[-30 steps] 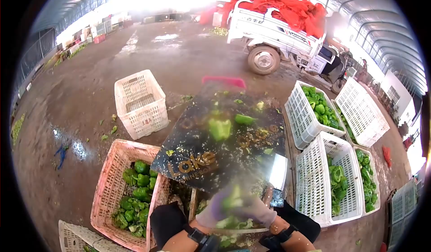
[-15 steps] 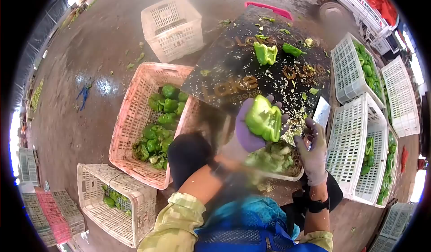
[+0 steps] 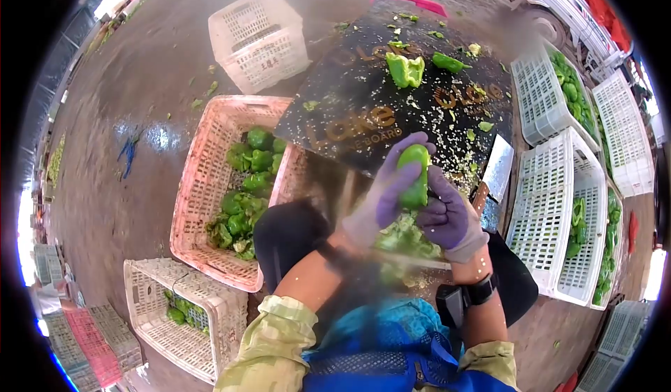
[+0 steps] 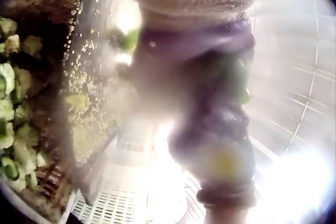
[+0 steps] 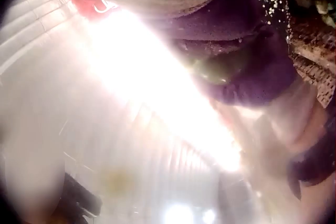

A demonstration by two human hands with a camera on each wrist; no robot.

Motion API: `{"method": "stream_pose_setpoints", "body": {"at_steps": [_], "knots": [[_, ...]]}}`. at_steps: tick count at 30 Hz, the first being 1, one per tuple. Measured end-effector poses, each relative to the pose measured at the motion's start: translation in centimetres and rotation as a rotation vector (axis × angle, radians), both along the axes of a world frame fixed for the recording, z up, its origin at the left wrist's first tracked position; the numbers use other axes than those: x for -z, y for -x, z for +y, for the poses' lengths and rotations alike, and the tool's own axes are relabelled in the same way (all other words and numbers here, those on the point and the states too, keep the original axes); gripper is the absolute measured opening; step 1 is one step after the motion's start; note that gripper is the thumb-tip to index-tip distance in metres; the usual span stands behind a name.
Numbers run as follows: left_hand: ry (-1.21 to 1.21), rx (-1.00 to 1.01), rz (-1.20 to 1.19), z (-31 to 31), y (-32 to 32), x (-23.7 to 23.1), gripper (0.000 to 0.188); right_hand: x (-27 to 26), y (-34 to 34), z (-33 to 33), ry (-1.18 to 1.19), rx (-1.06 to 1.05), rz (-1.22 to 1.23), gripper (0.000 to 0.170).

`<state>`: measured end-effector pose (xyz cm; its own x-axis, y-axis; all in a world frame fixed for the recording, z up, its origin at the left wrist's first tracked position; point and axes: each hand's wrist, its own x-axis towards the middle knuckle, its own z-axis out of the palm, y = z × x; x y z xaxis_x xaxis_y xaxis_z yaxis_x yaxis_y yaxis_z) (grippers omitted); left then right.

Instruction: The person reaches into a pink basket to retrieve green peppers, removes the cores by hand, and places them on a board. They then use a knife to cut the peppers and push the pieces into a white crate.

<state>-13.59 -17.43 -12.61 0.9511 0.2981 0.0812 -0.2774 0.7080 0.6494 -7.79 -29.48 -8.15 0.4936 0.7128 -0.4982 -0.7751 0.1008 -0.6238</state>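
A: What are the hands doing?
B: The left hand (image 3: 381, 200) is gripping a green pepper (image 3: 414, 177), fingers and thumb clamped round it. The right hand (image 3: 451, 221) is curling its fingers onto the pepper's four o'clock side.
A: And close by?
B: Pale green scraps (image 3: 404, 240) are lying just below, at six. A knife (image 3: 498, 167) is resting at three.
A: How's the surface?
B: The black tabletop (image 3: 335, 91) is stretching from ten round to two, pale seeds (image 3: 439, 119) speckling its gold lettering (image 3: 381, 118). A cut pepper piece (image 3: 405, 70) is sitting at twelve, a smaller green piece (image 3: 449, 63) lying just beside it.
A: And the room?
B: The floor (image 3: 126, 112) is shining wet at nine. There, a stained pink crate (image 3: 198, 168) is holding green peppers (image 3: 260, 160). A pale crate (image 3: 265, 63) is standing at ten; white crates (image 3: 532, 217) are lining two to four. Between one and two, a white vehicle (image 3: 587, 23) is carrying a red load (image 3: 604, 11).
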Motion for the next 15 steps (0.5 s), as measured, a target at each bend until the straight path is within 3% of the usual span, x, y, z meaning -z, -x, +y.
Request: {"method": "stream_pose_setpoints", "body": {"at_steps": [3,4,5,7,8,9,10,11,14,15], "knots": [[-0.196,-0.112,-0.013,0.2,-0.1,0.5,0.058,0.5,0.4,0.0,0.044,0.062,-0.171,0.016],[-0.241,-0.147,0.001,-0.1,0.0,0.7,0.058,0.4,0.8,0.0,0.197,0.137,-0.46,0.013],[-0.228,-0.197,0.094,-0.5,0.3,0.2,0.057,-0.8,1.0,-0.4,0.236,0.169,-0.568,0.011],[0.349,-0.074,0.044,0.5,-0.1,1.2,0.056,-1.3,0.8,-2.3,0.267,0.214,-0.809,0.012],[0.634,-0.01,0.021,1.1,-0.3,2.0,0.056,-1.4,0.1,-3.8,0.268,0.088,-0.873,0.017],[0.747,0.155,-0.199,1.8,-0.5,2.4,0.055,-1.9,-1.1,-4.8,0.422,-0.157,-1.004,0.023],[0.711,0.191,-0.258,1.7,-0.6,2.4,0.058,-2.2,-1.9,-5.3,0.574,-0.406,-1.127,0.029],[0.712,0.225,-0.254,1.5,-0.3,1.6,0.059,-2.1,-1.5,-5.5,0.751,-0.389,-1.53,0.041],[0.617,0.22,-0.202,0.9,-0.3,0.8,0.06,-3.1,-0.3,-4.7,0.589,-0.077,-1.305,0.046],[0.584,0.18,-0.145,0.5,-0.3,1.2,0.059,-3.6,0.9,-3.9,0.376,-0.031,-1.043,0.049]]}}
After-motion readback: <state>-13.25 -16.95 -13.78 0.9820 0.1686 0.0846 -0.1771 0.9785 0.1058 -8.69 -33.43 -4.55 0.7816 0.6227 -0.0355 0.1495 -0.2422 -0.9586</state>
